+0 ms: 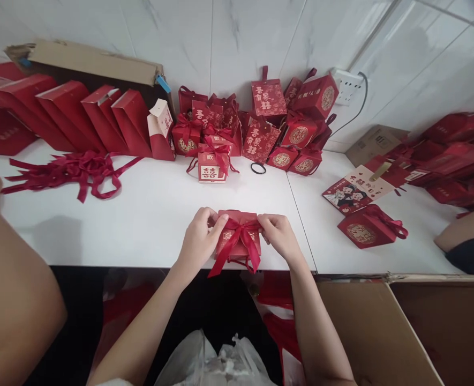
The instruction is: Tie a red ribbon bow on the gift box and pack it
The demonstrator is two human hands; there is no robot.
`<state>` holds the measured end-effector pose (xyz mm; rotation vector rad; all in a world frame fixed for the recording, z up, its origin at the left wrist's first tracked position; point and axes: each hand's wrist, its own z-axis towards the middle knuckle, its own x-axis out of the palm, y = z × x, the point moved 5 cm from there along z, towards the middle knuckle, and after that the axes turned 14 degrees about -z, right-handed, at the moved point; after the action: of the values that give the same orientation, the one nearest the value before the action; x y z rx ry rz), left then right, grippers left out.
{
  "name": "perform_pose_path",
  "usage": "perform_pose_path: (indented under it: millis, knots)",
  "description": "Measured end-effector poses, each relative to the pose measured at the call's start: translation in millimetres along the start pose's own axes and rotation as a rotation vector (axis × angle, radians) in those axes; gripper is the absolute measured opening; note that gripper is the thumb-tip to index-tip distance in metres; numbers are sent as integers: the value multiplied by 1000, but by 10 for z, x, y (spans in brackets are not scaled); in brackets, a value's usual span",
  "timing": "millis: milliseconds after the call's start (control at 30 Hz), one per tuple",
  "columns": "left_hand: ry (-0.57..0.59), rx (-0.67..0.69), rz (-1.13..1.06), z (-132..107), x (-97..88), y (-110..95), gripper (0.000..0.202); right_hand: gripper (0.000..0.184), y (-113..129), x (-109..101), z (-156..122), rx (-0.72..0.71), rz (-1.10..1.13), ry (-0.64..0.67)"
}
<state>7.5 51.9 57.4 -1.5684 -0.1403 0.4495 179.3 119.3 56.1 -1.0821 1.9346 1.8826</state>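
Observation:
A small red gift box (240, 219) sits near the table's front edge, with a red ribbon (240, 236) tied in a bow across it and its tails hanging down the near side. My left hand (202, 236) is closed at the bow's left loop, thumb and fingers pinched together. At the right loop, my right hand (279, 231) pinches the ribbon the same way. Parts of the fingertips and of the loops are hidden. Just behind stands another small box (212, 167) with a bow.
Loose red ribbons (76, 171) lie in a heap at left, before a row of red boxes (100, 118). Finished-looking boxes (261, 136) are stacked against the wall. A black ring (258, 168) lies behind my hands. Other people's arms (15, 300) reach in from both sides.

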Motion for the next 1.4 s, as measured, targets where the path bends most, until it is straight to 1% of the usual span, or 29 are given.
perform_pose_path:
  millis: [100,233,400,600,733,800,833,867,933,967,1000,1033,1067,1100,1133,1200,1233,1267,1333,1400]
  knots:
    - [-39,16,-65,-30,-27,-19,31,33,-15,44,-98,-50,158,41]
    - [-113,11,-139,-86,-21,-1,26,28,-71,91,-195,-60,298,32]
    - [-178,101,-197,-121,42,37,16,26,-135,85,-177,-133,346,-28]
    - [-151,180,-129,-109,47,6,10,28,-184,92,-161,-162,400,-38]
    - [-153,193,-112,-111,39,0,8,28,-237,178,-157,-141,510,-24]
    - [-159,163,-149,-102,41,25,10,29,-278,231,-146,-111,600,-5]
    - [-147,124,-180,-89,45,50,11,30,-300,247,-140,-94,630,6]
    - [-122,71,-219,-72,48,82,13,31,-321,251,-134,-76,635,21]
    - [-53,-48,-296,-32,40,147,14,33,-360,202,-125,-39,552,35]
    - [-31,-93,-325,-12,17,168,15,33,-379,137,-124,-20,475,10]
    - [-21,-119,-339,7,-20,177,17,33,-391,46,-125,-6,392,-42]
    - [-23,-135,-333,25,-65,177,21,32,-388,-59,-131,-10,316,-109]
    - [-27,-143,-309,41,-110,168,25,31,-361,-156,-141,-43,255,-165]
    - [-23,-150,-266,53,-145,153,31,34,-311,-225,-151,-105,203,-182]
    - [-10,-155,-213,60,-164,134,35,45,-245,-252,-160,-188,153,-151]
    - [36,-148,-98,57,-156,90,37,82,-112,-190,-189,-358,43,8]
    - [54,-123,-52,48,-135,65,36,97,-67,-129,-206,-415,-10,87]
    - [66,-80,-21,31,-107,37,34,105,-40,-68,-223,-450,-52,142]
    - [49,61,8,-25,-51,-25,26,107,-13,19,-254,-493,-85,161]
    - [10,298,23,-124,0,-122,16,104,-2,43,-301,-528,-88,93]
